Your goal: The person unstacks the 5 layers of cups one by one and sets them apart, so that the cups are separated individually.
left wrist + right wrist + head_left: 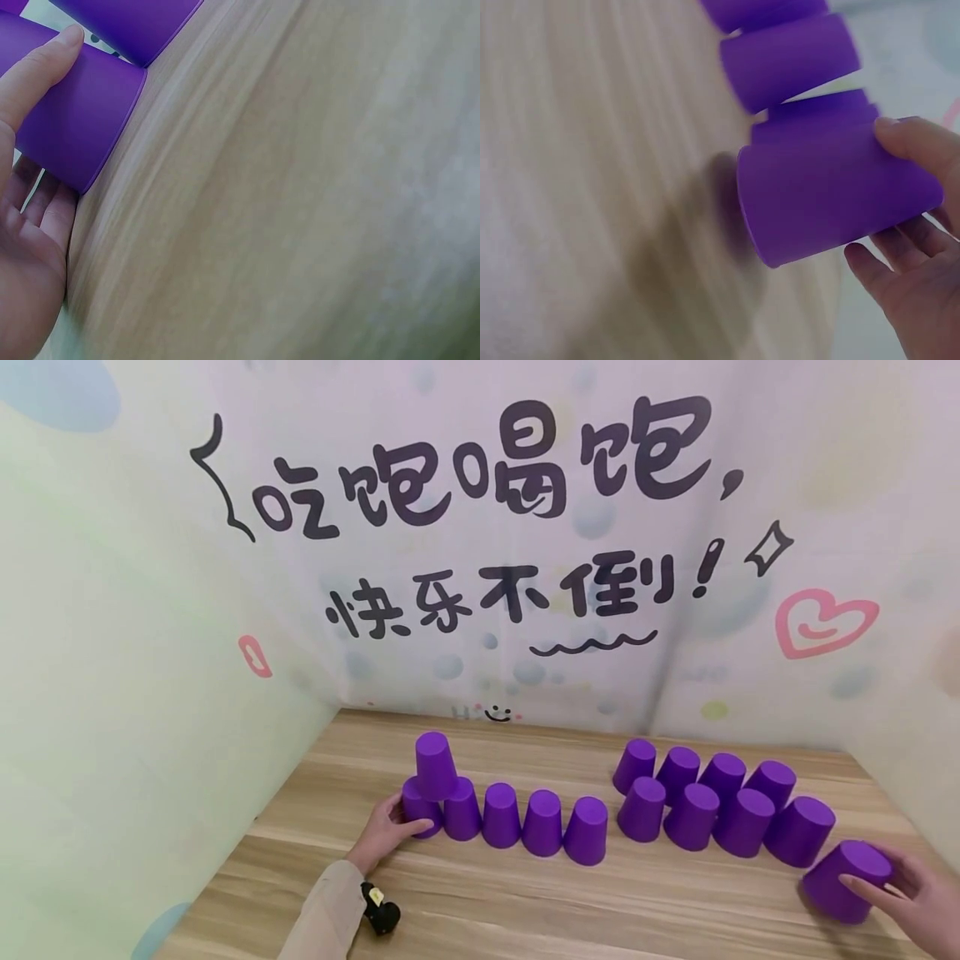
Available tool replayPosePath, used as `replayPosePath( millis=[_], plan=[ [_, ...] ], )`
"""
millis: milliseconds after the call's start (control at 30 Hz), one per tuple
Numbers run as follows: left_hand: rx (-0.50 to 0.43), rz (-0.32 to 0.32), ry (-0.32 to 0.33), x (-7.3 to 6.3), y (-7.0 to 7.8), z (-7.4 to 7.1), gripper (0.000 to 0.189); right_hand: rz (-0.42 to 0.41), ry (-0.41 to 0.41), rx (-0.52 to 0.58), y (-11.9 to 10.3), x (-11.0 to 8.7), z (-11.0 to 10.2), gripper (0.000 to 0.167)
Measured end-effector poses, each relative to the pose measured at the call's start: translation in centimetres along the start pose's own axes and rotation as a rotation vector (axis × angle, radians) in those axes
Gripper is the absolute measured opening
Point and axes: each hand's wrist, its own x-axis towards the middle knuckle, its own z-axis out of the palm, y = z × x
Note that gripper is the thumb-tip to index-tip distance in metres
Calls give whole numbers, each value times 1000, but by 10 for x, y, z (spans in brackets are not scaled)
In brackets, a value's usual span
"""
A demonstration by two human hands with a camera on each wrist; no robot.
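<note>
Upside-down purple cups stand on the wooden table. At the left end of the front row, my left hand (392, 832) grips the end cup (82, 112), thumb on its near side and fingers behind. One upturned cup (435, 767) rests across the tops of that end cup and its neighbour (462, 812). At the far right my right hand (911, 893) holds another upside-down cup (832, 195) between thumb and fingers. Its rim is tilted and off the table, with a shadow below it in the right wrist view.
Right of the left-hand row, more upturned cups (693, 818) stand in two lines, one behind the other. A small black object (382, 914) is by my left sleeve. A printed cloth backdrop (525, 677) rises behind the table (525, 902).
</note>
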Motion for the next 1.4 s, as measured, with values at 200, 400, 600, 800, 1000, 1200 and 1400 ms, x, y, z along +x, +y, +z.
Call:
replayPosePath(
  millis=[200, 400, 600, 800, 1000, 1200, 1400],
  plan=[
    [19, -14, 1, -2, 3, 1, 64, -14, 32, 16, 11, -7, 5, 57],
    [16, -15, 5, -2, 2, 0, 66, -30, 17, -45, 13, -6, 6, 54],
    [11, 1, 4, -2, 0, -1, 63, 14, -18, -69, 11, -4, 5, 47],
    [8, 10, 7, -1, -1, 0, 62, 51, -29, -108, 11, -2, 5, 39],
    [8, 4, 12, -1, 0, 0, 63, 87, -34, -125, 15, 0, 4, 32],
    [0, -2, 14, -2, 2, 1, 62, 83, -16, -157, 12, -1, 6, 30],
    [2, 8, 2, -3, 4, 1, 60, 86, -19, -223, 4, 0, 8, 50]
  ],
)
